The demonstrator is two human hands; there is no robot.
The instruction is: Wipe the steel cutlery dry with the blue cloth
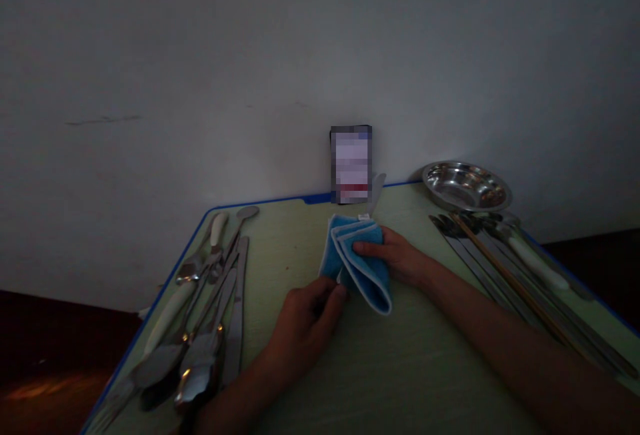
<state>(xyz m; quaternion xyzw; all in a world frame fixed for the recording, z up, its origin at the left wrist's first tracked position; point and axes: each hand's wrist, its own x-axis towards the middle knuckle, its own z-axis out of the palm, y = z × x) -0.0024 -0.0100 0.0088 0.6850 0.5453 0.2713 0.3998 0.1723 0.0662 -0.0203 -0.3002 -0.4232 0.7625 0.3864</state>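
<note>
A folded blue cloth [357,248] with pale edging is gripped in my right hand [397,255], the thumb lying across its front. From behind the cloth's top sticks out a flat metal blade [377,191], which looks like a table knife; its middle is hidden by the cloth. Below the cloth, my left hand [313,315] is closed in a pinch on a small pale tip, apparently the other end of this knife. Both hands are above the middle of the green table [285,248].
Several spoons, forks, knives and servers [205,308] lie along the table's left side. On the right are more metal utensils and a wooden chopstick [510,271], with a steel bowl [467,186] behind them. A phone [351,165] leans against the wall [225,75].
</note>
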